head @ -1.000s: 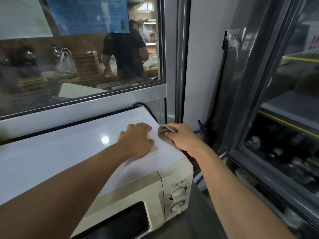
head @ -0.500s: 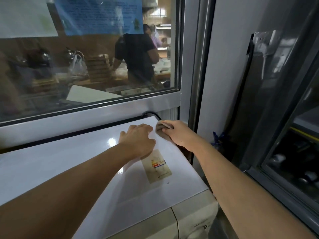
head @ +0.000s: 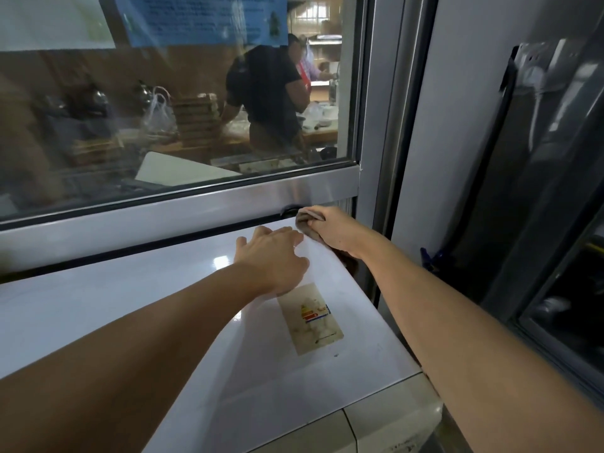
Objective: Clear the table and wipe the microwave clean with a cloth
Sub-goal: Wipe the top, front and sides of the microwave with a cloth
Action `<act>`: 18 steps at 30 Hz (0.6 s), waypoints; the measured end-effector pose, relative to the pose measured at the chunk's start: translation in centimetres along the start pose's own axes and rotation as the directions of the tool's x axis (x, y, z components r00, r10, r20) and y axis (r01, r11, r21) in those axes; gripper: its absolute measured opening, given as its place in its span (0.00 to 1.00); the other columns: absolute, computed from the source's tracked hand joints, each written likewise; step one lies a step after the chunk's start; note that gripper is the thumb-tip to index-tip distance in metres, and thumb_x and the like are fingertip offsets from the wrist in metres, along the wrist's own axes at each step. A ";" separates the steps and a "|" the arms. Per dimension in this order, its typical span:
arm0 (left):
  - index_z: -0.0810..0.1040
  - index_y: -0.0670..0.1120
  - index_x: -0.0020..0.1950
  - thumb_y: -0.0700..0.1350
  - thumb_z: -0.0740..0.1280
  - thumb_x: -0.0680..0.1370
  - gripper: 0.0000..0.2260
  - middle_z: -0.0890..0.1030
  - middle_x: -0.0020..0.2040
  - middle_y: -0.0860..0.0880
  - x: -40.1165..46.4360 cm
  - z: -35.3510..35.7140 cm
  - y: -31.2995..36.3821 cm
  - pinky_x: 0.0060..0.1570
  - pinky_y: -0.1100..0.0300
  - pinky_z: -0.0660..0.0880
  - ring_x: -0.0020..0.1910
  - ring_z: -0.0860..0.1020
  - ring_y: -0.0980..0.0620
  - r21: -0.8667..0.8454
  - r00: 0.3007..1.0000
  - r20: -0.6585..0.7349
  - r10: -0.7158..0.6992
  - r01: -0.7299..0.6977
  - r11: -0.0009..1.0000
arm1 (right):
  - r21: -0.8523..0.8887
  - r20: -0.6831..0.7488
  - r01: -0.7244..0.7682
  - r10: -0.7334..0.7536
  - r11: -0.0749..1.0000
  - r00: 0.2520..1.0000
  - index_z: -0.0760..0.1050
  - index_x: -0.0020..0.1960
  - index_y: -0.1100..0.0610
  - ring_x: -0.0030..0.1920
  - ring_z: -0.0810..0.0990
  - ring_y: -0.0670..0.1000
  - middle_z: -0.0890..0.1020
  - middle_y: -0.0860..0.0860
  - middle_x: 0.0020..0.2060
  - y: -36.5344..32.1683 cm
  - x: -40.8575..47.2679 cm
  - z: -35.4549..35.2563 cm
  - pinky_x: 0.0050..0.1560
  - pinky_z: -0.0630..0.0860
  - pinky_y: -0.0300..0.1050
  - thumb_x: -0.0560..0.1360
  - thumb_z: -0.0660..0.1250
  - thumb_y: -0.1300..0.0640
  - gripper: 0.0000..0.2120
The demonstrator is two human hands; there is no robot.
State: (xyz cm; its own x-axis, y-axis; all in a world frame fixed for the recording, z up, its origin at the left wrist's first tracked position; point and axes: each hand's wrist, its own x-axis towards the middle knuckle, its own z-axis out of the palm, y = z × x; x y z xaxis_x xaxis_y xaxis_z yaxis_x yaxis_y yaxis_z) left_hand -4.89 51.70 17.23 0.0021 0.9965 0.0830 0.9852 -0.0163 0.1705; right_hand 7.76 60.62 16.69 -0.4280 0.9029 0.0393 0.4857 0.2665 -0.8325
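Observation:
The white microwave (head: 137, 315) fills the lower half of the view, seen from above, with a worn label sticker (head: 310, 318) on its top. My left hand (head: 274, 256) lies flat on the top near the back right, fingers straight. My right hand (head: 336, 230) grips a bunched grey-brown cloth (head: 307, 223) at the microwave's back right corner, against the top's edge. The microwave's front panel shows only as a cream strip at the bottom.
A glass window with a metal frame (head: 183, 207) runs right behind the microwave; a person works in the kitchen beyond it. A black power cord (head: 289, 209) rises at the back corner. A dark glass-door cabinet (head: 539, 191) stands to the right.
My right hand has slid the cloth back along the right edge to the rear corner. My left hand has moved back too, uncovering the label sticker. The view has moved forward over the microwave.

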 end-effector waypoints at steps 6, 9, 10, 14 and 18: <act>0.64 0.57 0.71 0.54 0.57 0.76 0.23 0.71 0.68 0.53 0.0 -0.1 -0.2 0.63 0.46 0.59 0.71 0.59 0.48 0.005 0.998 0.043 -0.035 0.035 0.999 | -0.001 -0.018 -0.052 0.052 0.999 0.998 0.69 0.68 0.51 0.44 0.78 0.46 0.79 0.49 0.49 0.4 -2.8 -0.1 0.42 0.73 0.37 0.81 0.56 0.56 0.17; 0.65 0.55 0.70 0.53 0.57 0.77 0.21 0.72 0.67 0.51 -0.1 -0.7 0.4 0.61 0.46 0.60 0.69 0.61 0.47 0.055 0.996 0.078 -0.040 0.036 0.998 | 0.026 0.003 -0.057 0.057 0.998 0.998 0.72 0.66 0.52 0.41 0.77 0.43 0.78 0.45 0.43 0.5 -5.5 -0.5 0.37 0.70 0.35 0.81 0.56 0.57 0.15; 0.67 0.54 0.68 0.52 0.56 0.77 0.19 0.72 0.66 0.51 -0.3 -0.9 0.8 0.60 0.46 0.61 0.68 0.62 0.46 0.078 0.995 0.089 -0.043 0.036 0.996 | 0.032 0.003 -0.058 0.058 0.998 0.998 0.72 0.65 0.52 0.40 0.76 0.43 0.78 0.44 0.41 0.5 -6.6 -0.6 0.36 0.68 0.34 0.80 0.56 0.57 0.15; 0.71 0.49 0.57 0.48 0.56 0.77 0.11 0.73 0.61 0.49 -2.3 -1.0 2.2 0.53 0.48 0.61 0.63 0.66 0.45 0.081 0.997 0.070 -0.030 0.024 0.996 | 0.105 0.017 -0.094 0.093 0.990 0.996 0.72 0.65 0.51 0.47 0.78 0.46 0.79 0.47 0.46 0.5 -10.8 -1.1 0.46 0.72 0.37 0.80 0.57 0.58 0.15; 0.72 0.52 0.60 0.50 0.56 0.77 0.13 0.73 0.62 0.53 -5.3 -0.6 3.7 0.53 0.49 0.62 0.63 0.67 0.47 0.112 0.994 0.059 0.096 -0.103 0.988 | 0.114 0.004 -0.137 0.137 0.984 0.991 0.71 0.67 0.49 0.46 0.76 0.41 0.77 0.42 0.45 1.1 -15.2 -1.6 0.42 0.69 0.35 0.80 0.59 0.56 0.16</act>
State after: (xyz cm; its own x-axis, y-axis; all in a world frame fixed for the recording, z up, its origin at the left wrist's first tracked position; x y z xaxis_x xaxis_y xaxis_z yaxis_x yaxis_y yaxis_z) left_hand -1.37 46.33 17.98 0.1074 0.9934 0.0405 0.9928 -0.1093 0.0499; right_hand 16.00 47.71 16.10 -0.3606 0.9295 -0.0775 0.4493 0.1003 -0.8877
